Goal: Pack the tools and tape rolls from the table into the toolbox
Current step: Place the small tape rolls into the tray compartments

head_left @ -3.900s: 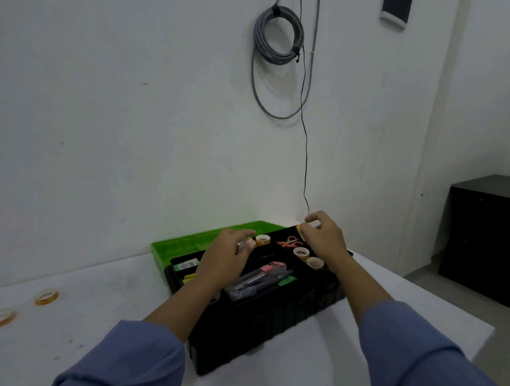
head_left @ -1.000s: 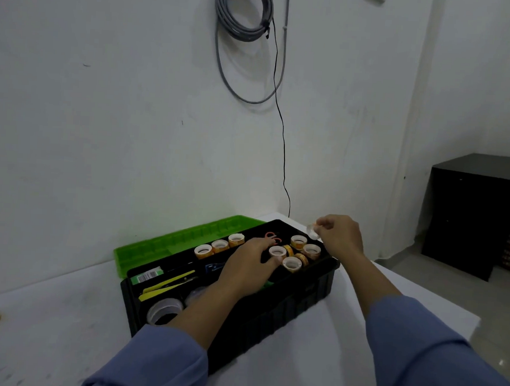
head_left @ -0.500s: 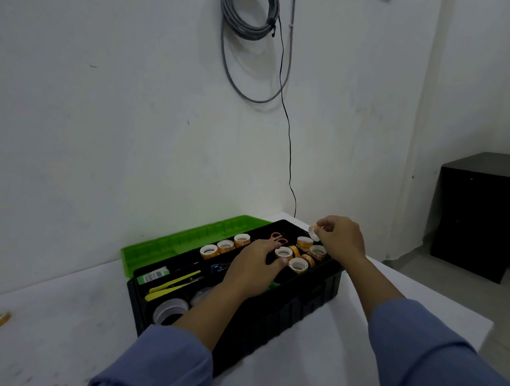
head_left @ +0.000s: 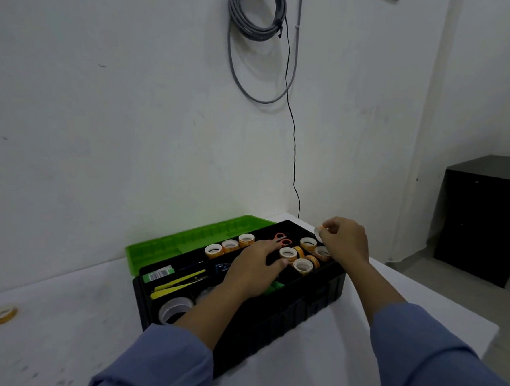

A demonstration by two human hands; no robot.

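A black toolbox (head_left: 285,317) with an open green lid (head_left: 185,242) stands on the white table (head_left: 60,330). Its top tray holds several small orange tape rolls (head_left: 229,246), orange scissors (head_left: 281,238), yellow tools (head_left: 179,283) and a large clear tape roll (head_left: 175,308). My left hand (head_left: 252,271) rests flat over the tray's middle, fingers near a roll. Above the tray's far right corner, my right hand (head_left: 345,240) pinches a small tape roll (head_left: 318,231). One more orange tape roll (head_left: 3,314) lies on the table at far left.
A grey cable coil (head_left: 255,14) and a thin black wire (head_left: 293,135) hang on the wall behind the box. A black cabinet (head_left: 485,219) stands on the floor to the right. The table's right edge runs close to the toolbox.
My right hand has lifted its small tape roll slightly above the tray's right corner. The left hand stays on the tray. The camera has shifted a little.
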